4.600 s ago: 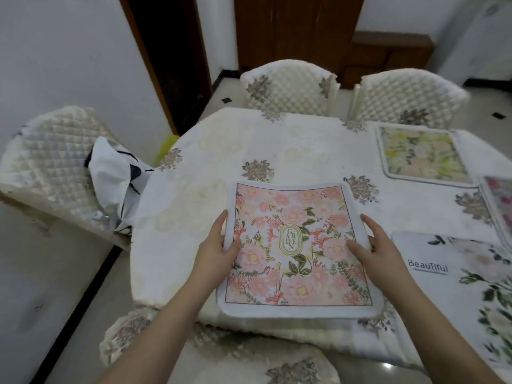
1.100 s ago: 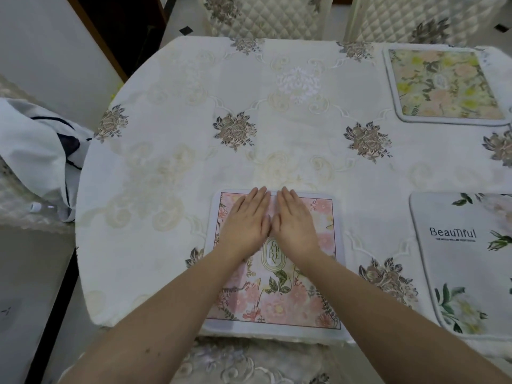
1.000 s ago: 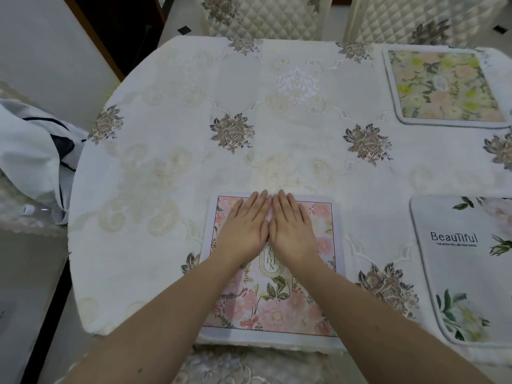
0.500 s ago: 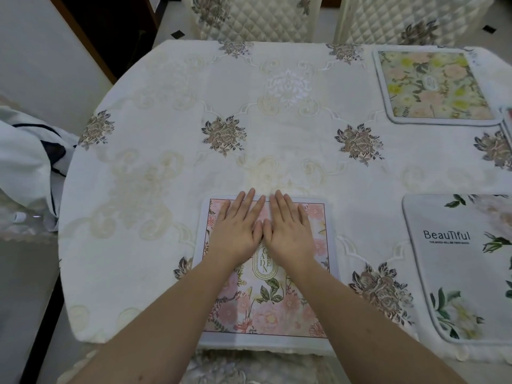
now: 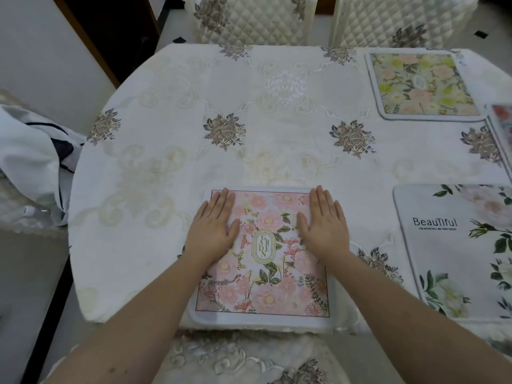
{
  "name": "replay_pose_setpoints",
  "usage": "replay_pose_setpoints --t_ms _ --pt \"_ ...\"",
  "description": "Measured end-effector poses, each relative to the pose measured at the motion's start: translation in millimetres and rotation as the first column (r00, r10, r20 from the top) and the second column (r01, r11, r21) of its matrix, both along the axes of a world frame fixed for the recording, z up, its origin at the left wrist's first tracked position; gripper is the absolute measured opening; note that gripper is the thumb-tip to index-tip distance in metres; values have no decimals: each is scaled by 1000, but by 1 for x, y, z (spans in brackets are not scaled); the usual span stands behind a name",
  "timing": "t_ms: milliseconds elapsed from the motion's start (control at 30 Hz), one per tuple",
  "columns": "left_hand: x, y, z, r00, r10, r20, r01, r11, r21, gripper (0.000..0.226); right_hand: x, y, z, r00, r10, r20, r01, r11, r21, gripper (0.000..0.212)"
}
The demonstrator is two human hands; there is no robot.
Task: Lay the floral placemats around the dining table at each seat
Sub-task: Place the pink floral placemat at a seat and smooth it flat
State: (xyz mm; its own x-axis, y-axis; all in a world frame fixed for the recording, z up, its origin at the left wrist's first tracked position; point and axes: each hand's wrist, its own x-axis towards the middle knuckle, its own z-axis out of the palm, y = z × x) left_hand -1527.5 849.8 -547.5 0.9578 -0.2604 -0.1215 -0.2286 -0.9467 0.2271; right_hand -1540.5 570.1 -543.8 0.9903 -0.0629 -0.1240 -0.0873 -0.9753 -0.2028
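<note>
A pink floral placemat (image 5: 263,284) marked "GARDEN" lies flat at the near edge of the dining table (image 5: 166,151), in front of the near chair. My left hand (image 5: 214,228) presses flat on its left half with straight fingers. My right hand (image 5: 324,225) presses flat on its right half the same way. A white "Beautiful" placemat (image 5: 454,245) lies to the right at the near edge. A yellow-green floral placemat (image 5: 421,84) lies at the far right. The edge of another placemat (image 5: 502,131) shows at the right border.
Two quilted cream chairs (image 5: 249,18) stand at the far side. The near chair's seat (image 5: 235,358) is under my arms. A white cloth bag (image 5: 30,153) lies on the left chair. A dark doorway is at the upper left.
My hands, side by side at the mat's middle half a second ago, have slid apart to its left and right halves. Earlier I held the mat by its sides above the table.
</note>
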Motion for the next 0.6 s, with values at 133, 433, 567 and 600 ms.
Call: replay_pose_setpoints --t_ms 133,433,567,600 --pt "-14 27 -1 998 60 -5 -60 997 -40 68 -6 -12 3 999 27 -24 -28 999 -43 68" --pt "-38 10 16 992 127 12 -126 989 -79 65 -42 37 27 995 100 0 -100 994 53 70" --pt "-56 -37 16 1000 0 9 2 985 -175 63 -60 94 22 978 198 59 -203 975 95 60" --pt "-62 -40 12 1000 -20 -1 20 988 -156 63 -64 99 16 975 215 56 -219 973 78 58"
